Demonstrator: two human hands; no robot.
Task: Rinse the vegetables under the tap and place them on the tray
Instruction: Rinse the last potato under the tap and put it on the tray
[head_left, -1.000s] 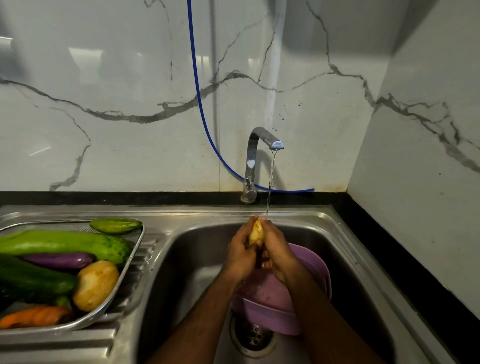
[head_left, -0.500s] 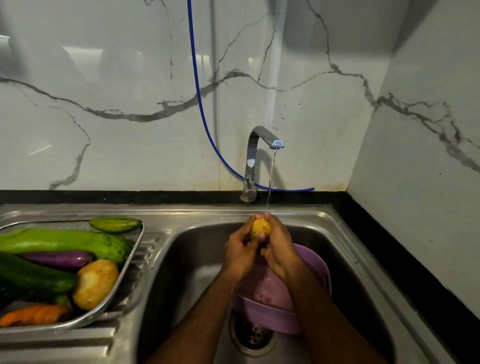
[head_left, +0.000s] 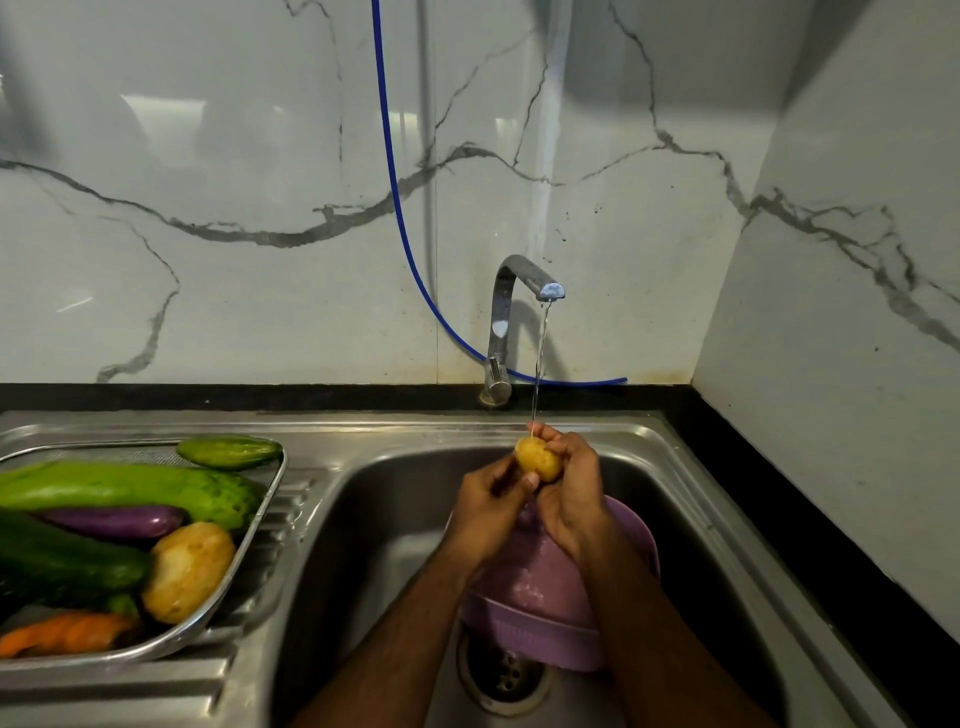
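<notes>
Both hands, left hand (head_left: 491, 506) and right hand (head_left: 569, 480), are gripping the small potato (head_left: 538, 459) under the tap (head_left: 519, 291); it is likely firm, wet and slippery, best cupped around the middle.

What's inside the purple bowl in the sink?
The round purple plastic bowl shows only its wet inside, with no vegetables visible. Both forearms and hands cover part of it, so something small could be hidden there.

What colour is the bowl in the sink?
Light purple bowl, seen best in the head view.
</notes>
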